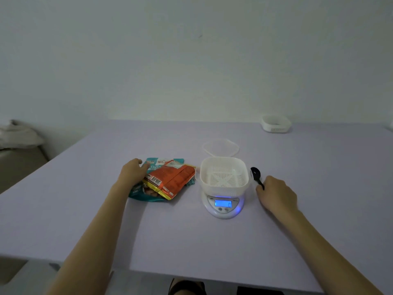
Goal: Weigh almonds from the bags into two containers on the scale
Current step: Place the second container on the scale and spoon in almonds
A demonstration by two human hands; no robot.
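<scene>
A flat, matte lavender table fills the lower half of the frame. Two bare forearms reach across it from the bottom edge.

Two crinkled, glossy foil bags lie stacked left of centre. The orange pouch with a barcode lies slanted on top of the teal pouch. The left hand rests on the teal pouch's left edge with its thumb on the pouch face. Its fingers are together and bent, and I cannot tell whether they pinch the edge.

There are two white plastic containers. The square basket with rounded corners and a perforated floor sits on the one round white scale, right of centre, whose display glows blue. The other rounded container stands well apart at the upper right.

One clear, thin plastic lid lies flat just behind the basket.

The right hand has its fingers curled round the handle of one glossy black plastic spoon, just right of the basket.
</scene>
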